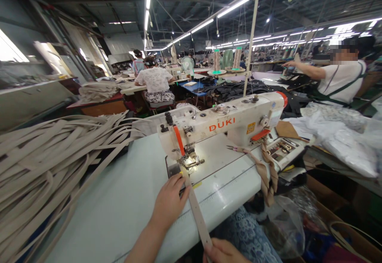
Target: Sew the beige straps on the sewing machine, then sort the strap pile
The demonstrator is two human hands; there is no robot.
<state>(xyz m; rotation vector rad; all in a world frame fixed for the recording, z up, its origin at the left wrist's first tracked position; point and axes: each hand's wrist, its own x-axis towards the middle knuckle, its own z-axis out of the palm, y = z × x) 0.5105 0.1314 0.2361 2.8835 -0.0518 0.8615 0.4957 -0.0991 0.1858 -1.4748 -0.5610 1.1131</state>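
At the needle end of the white sewing machine (pixel 221 129), on the pale tabletop (pixel 128 191): far end of a beige strap (pixel 196 210). Left hand (pixel 170 199) with curled fingers against its edge; impossible to tell if pinching. Right hand (pixel 225 252) closed around the near end, past the table edge, partly out of view. To the left, a big heap of straps (pixel 56 151). To the right, tan strips (pixel 270 169) over the edge, near a tray (pixel 294 150) of metal fittings. Behind the machine, black fabric (pixel 227 92).
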